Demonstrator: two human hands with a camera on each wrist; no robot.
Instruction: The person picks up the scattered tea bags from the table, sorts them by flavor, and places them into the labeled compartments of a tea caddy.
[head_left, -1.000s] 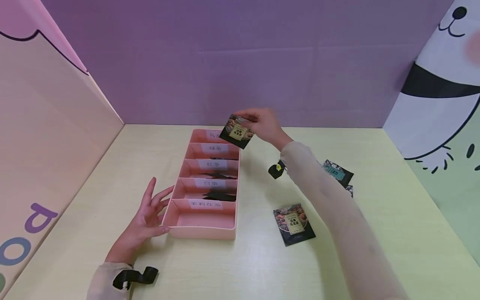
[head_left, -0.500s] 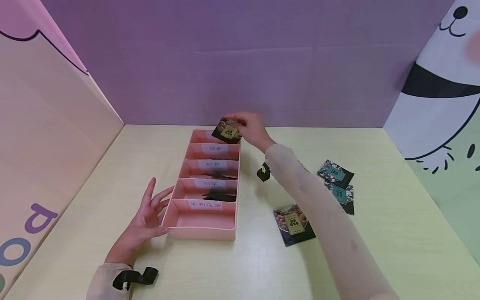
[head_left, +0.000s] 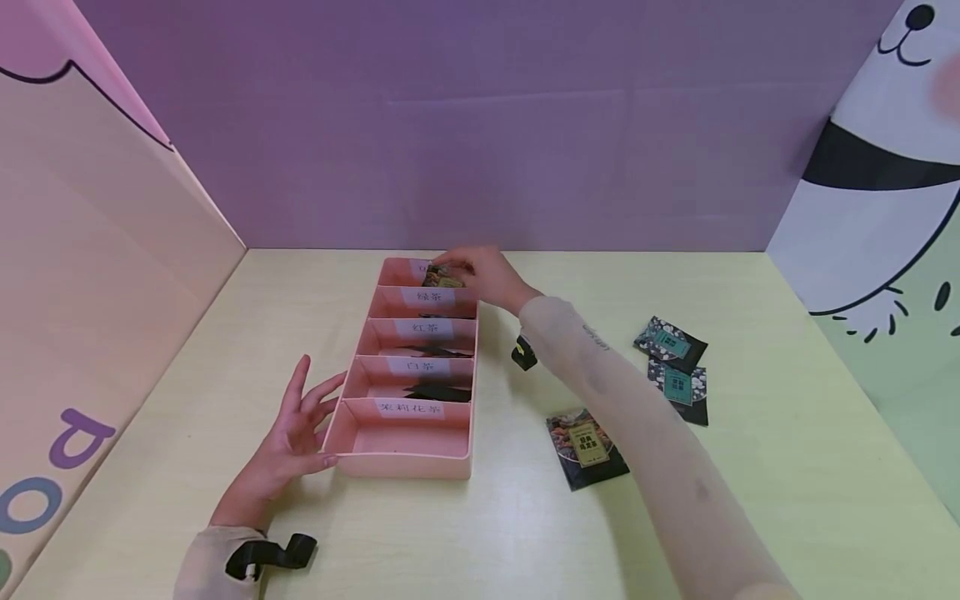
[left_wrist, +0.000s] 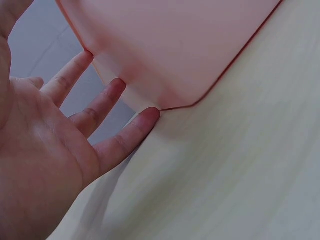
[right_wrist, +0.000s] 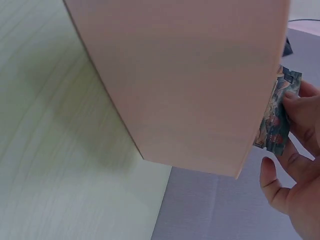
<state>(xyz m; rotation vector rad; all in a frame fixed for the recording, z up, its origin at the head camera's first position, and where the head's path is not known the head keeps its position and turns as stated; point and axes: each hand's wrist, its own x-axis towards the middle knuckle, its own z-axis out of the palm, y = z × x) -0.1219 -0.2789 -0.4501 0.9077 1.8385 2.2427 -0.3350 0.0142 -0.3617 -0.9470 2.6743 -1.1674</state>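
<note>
A pink divided box [head_left: 397, 467] with labelled compartments stands on the table. My right hand [head_left: 483, 273] pinches a dark tea sachet [head_left: 442, 277] that is partly down inside the farthest compartment. In the right wrist view the sachet [right_wrist: 276, 115] shows between thumb and fingers beyond the box wall [right_wrist: 180, 90]. My left hand [head_left: 296, 433] rests against the near left corner of the box with fingers spread; in the left wrist view its fingertips [left_wrist: 150, 116] touch the box side. Dark sachets [head_left: 442, 392] lie in the middle compartments; the nearest compartment holds nothing visible.
Right of the box lies a sachet with a yellow label [head_left: 587, 446], partly behind my right forearm. Farther right, two sachets with teal labels [head_left: 671, 343] overlap. A purple panel [head_left: 510, 167] stands behind the table, with printed panels on both sides.
My right hand has moved left and down with the sachet, from above the box's far right corner into the farthest compartment. The left hand and the box have stayed put.
</note>
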